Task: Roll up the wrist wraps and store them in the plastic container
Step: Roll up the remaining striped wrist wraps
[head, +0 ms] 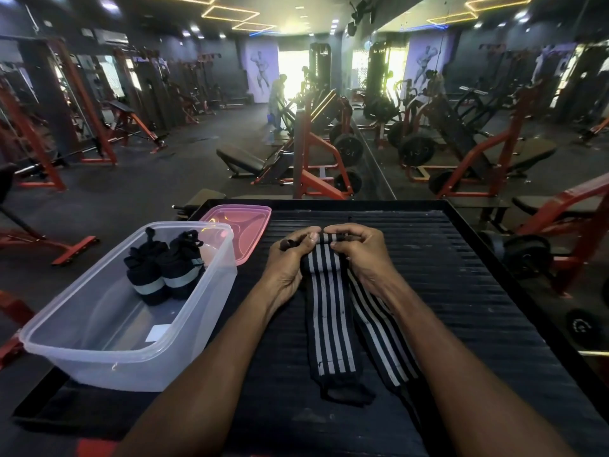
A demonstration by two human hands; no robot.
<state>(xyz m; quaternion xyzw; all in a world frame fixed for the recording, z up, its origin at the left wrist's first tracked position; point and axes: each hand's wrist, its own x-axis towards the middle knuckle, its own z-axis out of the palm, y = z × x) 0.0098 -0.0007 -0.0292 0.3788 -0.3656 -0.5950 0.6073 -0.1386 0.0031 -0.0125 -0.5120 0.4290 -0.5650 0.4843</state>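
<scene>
Head view: my left hand [290, 258] and right hand [354, 249] pinched the far end of a striped wrap [329, 311], just starting its roll. Another wrap [379, 328] lay beside it, unrolled. Two rolled wraps [164, 268] already sat in the container [99, 361], left.

striped wrap [329, 321] – flat, far end rolled | two rolled wraps [163, 270] – in clear container [99, 354]

The plastic container [99, 328] sits on the platform [461, 291]. In it lie two rolled wraps [164, 268]. Behind it lies the lid [244, 225]. Right of it lie two flat wraps [333, 324], hands at their far end.
</scene>
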